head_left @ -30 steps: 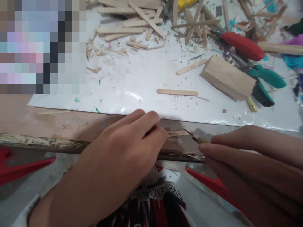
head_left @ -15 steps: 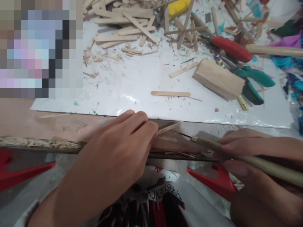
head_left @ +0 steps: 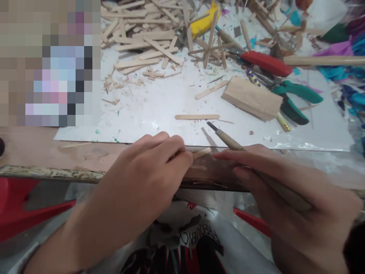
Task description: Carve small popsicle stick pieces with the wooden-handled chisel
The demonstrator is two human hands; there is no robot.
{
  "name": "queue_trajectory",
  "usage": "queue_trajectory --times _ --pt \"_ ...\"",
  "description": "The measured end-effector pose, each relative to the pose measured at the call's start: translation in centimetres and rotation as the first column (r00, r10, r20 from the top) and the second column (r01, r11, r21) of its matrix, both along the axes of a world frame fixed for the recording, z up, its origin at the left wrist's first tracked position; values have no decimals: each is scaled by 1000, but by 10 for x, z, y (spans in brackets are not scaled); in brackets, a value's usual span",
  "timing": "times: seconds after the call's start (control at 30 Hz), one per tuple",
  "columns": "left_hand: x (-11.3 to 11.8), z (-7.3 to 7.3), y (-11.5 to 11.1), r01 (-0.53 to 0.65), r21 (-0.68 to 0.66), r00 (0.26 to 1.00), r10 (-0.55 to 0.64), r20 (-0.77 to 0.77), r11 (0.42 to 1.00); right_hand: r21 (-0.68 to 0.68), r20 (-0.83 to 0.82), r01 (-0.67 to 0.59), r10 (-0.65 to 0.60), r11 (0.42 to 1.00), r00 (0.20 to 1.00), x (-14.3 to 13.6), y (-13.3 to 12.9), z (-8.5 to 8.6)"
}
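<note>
My left hand (head_left: 154, 171) is closed over a wooden craft stick (head_left: 202, 153) at the table's near edge. Only the stick's end shows, pointing right past my fingers; the rest is hidden under the hand. My right hand (head_left: 288, 186) grips a carving chisel (head_left: 232, 142) by its slim wooden handle. Its short, dark flat blade points up and left over the white sheet, beyond the held stick and apart from it. Near the blade tip lies a loose craft stick (head_left: 197, 117).
Farther back on the white sheet (head_left: 148, 108) are a wooden block (head_left: 252, 98), green-handled pliers (head_left: 299, 91), a red-handled tool (head_left: 266, 62) and a heap of craft sticks (head_left: 145, 38). Shavings are scattered about. A red chair (head_left: 37, 209) shows below the table edge.
My right hand has moved left, lifting the chisel so its blade now points up over the sheet instead of toward the held stick. My left hand keeps its hold; the view shifted slightly.
</note>
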State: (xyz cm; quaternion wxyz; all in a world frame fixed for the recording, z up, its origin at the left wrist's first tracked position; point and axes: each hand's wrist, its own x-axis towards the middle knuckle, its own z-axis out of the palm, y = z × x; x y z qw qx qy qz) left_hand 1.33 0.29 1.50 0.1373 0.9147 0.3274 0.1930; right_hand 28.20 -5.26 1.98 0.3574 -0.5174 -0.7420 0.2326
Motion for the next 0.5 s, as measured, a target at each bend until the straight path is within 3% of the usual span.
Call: queue_trajectory --times 0.1,0.27,0.5 --pt "5 8 9 62 76 984 -48 -171 995 23 42 -79 78 997 996 -2 6 -2" --pt "13 23 17 265 259 891 -134 -433 929 18 -63 22 -21 1000 998 -2 8 -8" --pt "28 37 23 453 331 799 -212 -563 828 78 -153 -22 34 997 988 0 9 -18"
